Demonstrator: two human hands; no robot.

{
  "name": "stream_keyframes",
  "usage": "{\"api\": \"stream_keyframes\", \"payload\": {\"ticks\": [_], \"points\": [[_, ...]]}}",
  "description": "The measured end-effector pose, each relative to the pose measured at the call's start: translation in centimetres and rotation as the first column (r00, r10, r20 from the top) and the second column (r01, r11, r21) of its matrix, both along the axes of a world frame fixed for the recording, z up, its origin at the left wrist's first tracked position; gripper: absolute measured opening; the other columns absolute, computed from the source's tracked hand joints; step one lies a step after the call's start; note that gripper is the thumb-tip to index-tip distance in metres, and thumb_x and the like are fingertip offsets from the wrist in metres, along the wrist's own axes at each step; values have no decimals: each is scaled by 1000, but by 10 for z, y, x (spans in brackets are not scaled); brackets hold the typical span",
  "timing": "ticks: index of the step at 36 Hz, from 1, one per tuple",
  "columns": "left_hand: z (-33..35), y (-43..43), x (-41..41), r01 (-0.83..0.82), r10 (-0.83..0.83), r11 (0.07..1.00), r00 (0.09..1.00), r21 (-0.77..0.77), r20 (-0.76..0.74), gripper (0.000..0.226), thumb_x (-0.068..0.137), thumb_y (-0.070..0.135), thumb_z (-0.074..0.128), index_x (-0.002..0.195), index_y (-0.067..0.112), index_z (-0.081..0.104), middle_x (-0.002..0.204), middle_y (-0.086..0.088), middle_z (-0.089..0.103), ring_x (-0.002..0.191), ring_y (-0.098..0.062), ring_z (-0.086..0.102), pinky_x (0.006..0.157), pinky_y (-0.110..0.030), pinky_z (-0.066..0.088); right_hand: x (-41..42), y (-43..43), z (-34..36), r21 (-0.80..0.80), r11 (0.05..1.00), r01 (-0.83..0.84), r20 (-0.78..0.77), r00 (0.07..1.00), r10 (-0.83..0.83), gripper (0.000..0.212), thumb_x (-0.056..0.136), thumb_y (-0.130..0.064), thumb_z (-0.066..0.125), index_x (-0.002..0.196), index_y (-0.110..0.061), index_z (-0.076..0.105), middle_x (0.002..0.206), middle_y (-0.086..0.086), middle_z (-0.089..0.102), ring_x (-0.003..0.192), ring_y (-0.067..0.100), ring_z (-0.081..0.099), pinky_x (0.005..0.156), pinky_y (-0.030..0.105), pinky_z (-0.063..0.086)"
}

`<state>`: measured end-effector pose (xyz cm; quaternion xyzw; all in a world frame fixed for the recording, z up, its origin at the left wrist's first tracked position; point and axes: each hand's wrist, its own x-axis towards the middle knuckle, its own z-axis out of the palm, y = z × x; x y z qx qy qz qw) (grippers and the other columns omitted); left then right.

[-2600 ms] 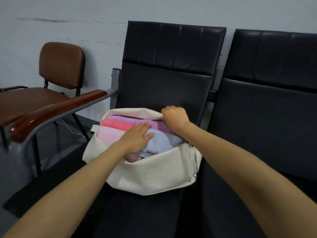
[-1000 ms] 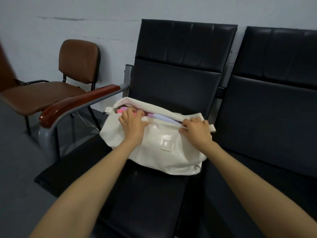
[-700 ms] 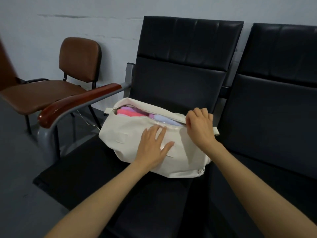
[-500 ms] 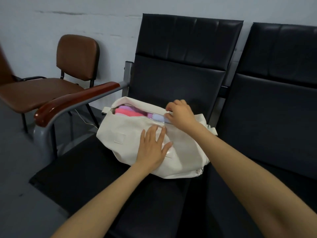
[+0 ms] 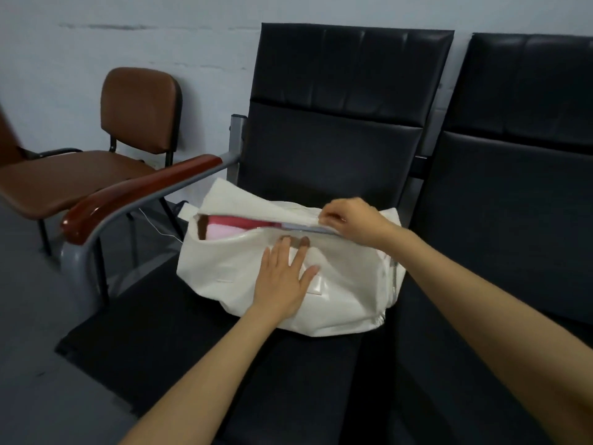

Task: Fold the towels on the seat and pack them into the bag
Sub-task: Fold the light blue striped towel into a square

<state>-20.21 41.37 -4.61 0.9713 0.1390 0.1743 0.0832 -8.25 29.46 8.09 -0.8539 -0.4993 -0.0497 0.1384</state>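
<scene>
Now your left hand (image 5: 284,281) lies flat on the front of the white bag (image 5: 231,271), fingers straight and spread, pressing the fabric and gripping nothing. Your right hand (image 5: 351,221) is at the top of the bag, fingers curled and pinching the edge of the opening near its right part; whether it has a zipper pull between them is too small to tell. The bag sits on the black seat (image 5: 192,342), towards the back, its mouth gaping on the left side. Inside it the folded towels (image 5: 231,228) show, a red one over a pale pink one, with a strip of pale blue just beside your right fingertips. To the left of the bag runs the reddish wooden armrest (image 5: 138,194) on its grey metal frame, and beyond that a brown chair (image 5: 138,107) stands against the wall. Another black seat (image 5: 513,187) adjoins on the right.
</scene>
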Motion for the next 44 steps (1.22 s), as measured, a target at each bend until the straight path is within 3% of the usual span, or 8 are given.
{"api": "stream_keyframes", "payload": {"ticks": [8, 11, 16, 23, 30, 37, 41, 44], "points": [[24, -30, -5, -93, 91, 994, 995, 54, 44, 53, 103, 36, 31, 150, 13, 26, 154, -19, 20, 144, -33, 14, 118, -43, 5, 1, -48, -9, -161, 984, 75, -98, 991, -92, 35, 103, -24, 38, 133, -22, 55, 138, -5, 54, 126, 17, 48, 104, 34, 39], [32, -41, -3, 80, -78, 997, 958, 6, 278, 29, 92, 9, 54, 120, 10, 61, 128, -14, 51, 120, -32, 46, 102, -37, 35, 4, -75, -6, -107, 983, 151, -35, 987, -156, 31, 98, -27, 49, 127, -25, 58, 129, -6, 58, 118, 18, 51, 95, 36, 45], [53, -81, 21, 325, -221, 911, 905, -254, 364, 28, 100, 23, 46, 124, 15, 59, 122, 1, 53, 109, -13, 50, 90, -27, 43, 15, -114, -23, 115, 932, 343, -208, 926, -315, 34, 93, -23, 59, 126, -18, 57, 124, 4, 55, 111, 20, 52, 88, 28, 44], [69, -108, 56, 357, -342, 934, 912, -25, 228, 28, 86, 28, 68, 109, 13, 69, 113, -3, 54, 106, -20, 47, 88, -31, 41, 18, -132, -44, 141, 878, 457, -512, 793, -330, 26, 90, -31, 63, 112, -17, 62, 105, 2, 65, 94, 18, 62, 84, 35, 54], [65, -108, 65, 198, -245, 913, 966, 357, 89, 33, 93, 38, 53, 116, 16, 61, 119, -1, 55, 112, -21, 46, 92, -32, 32, 14, -122, -52, 242, 829, 504, -787, 602, -136, 34, 87, -30, 69, 111, -11, 54, 90, 1, 64, 82, 13, 62, 79, 32, 54], [52, -95, 65, 203, -368, 838, 896, 507, 250, 34, 86, 28, 42, 75, 15, 72, 77, -2, 67, 75, -22, 61, 71, -31, 33, 14, -119, -55, 279, 793, 541, -853, 520, -54, 25, 90, -12, 64, 114, -10, 58, 79, 4, 60, 70, 15, 55, 67, 26, 51], [57, -93, 66, 188, -357, 854, 890, 485, 283, 27, 86, 21, 46, 78, 14, 71, 79, -1, 68, 74, -22, 61, 72, -30, 33, 12, -123, -54, 262, 811, 523, -838, 541, -78, 30, 87, -7, 57, 116, -17, 57, 85, 6, 59, 76, 19, 52, 70, 28, 48], [65, -105, 65, 165, -304, 905, 896, 392, 325, 4, 83, 16, 70, 83, 12, 69, 80, -3, 67, 77, -22, 60, 72, -33, 43, 6, -121, -55, 250, 874, 416, -702, 700, -132, 39, 79, -20, 67, 114, -31, 53, 103, 11, 60, 80, 15, 55, 74, 29, 48]]}}
